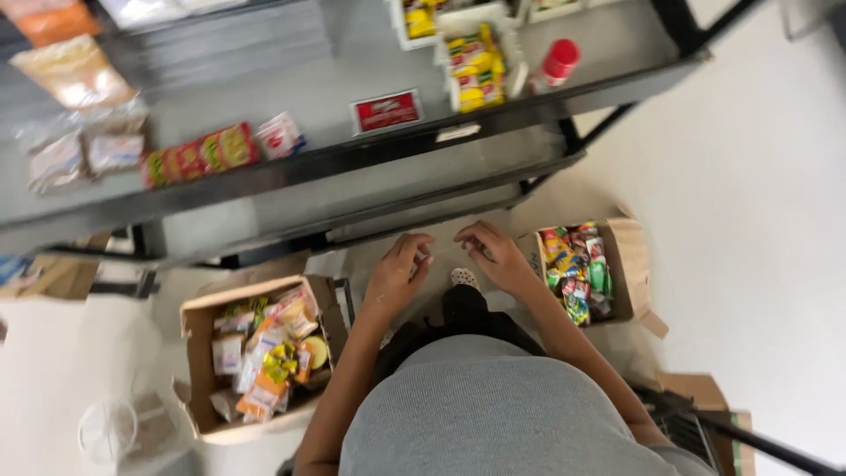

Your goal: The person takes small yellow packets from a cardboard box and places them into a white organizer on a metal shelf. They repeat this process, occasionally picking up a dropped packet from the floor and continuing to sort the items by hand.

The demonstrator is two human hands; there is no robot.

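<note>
Left hand (398, 269) and right hand (495, 256), both loosely curled and empty, hover between two snack-filled cartons below the shelf (352, 163).

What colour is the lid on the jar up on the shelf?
Red. The jar lid shows in the head view, at the shelf's right end.

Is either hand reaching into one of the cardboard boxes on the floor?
No: the left hand and right hand are held together between the two open boxes, in neither.
</note>
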